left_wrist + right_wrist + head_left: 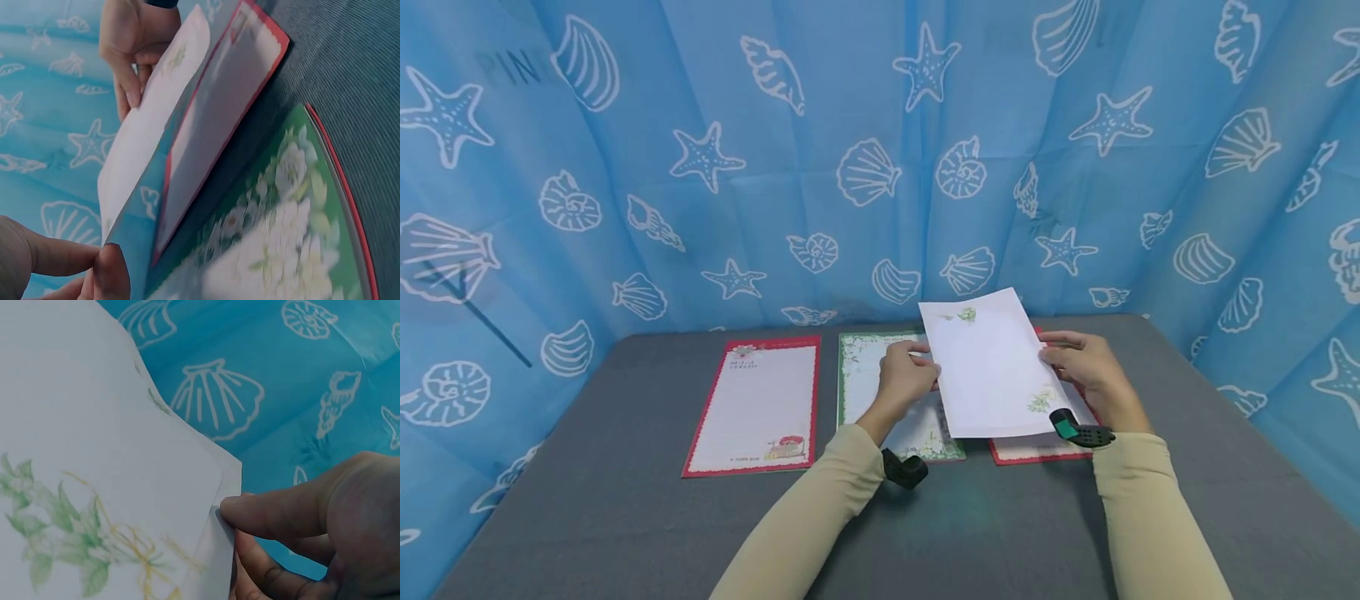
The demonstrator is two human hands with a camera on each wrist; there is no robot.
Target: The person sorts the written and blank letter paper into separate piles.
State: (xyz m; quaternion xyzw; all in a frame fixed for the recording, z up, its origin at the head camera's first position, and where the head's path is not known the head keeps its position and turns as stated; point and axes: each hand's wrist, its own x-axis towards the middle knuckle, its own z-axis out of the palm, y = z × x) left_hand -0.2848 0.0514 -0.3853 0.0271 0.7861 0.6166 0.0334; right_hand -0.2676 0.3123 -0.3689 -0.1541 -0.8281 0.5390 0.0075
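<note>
A white sheet of paper [988, 367] with small green leaf prints is held up, tilted, above the table. My left hand [904, 379] pinches its left edge between thumb and fingers, as the left wrist view also shows. On the opposite edge, my right hand [1093, 371] grips the sheet, the thumb [269, 515] on its printed face. Under the sheet lie a green-bordered floral paper [865, 375] and, to its right, a red-bordered paper [215, 119], both partly hidden by it.
Another red-bordered paper [756, 408] with a small picture in its lower corner lies at the left. A grey cloth [625, 500] covers the table. Behind the table hangs a blue curtain [865, 100] with white shell and starfish prints.
</note>
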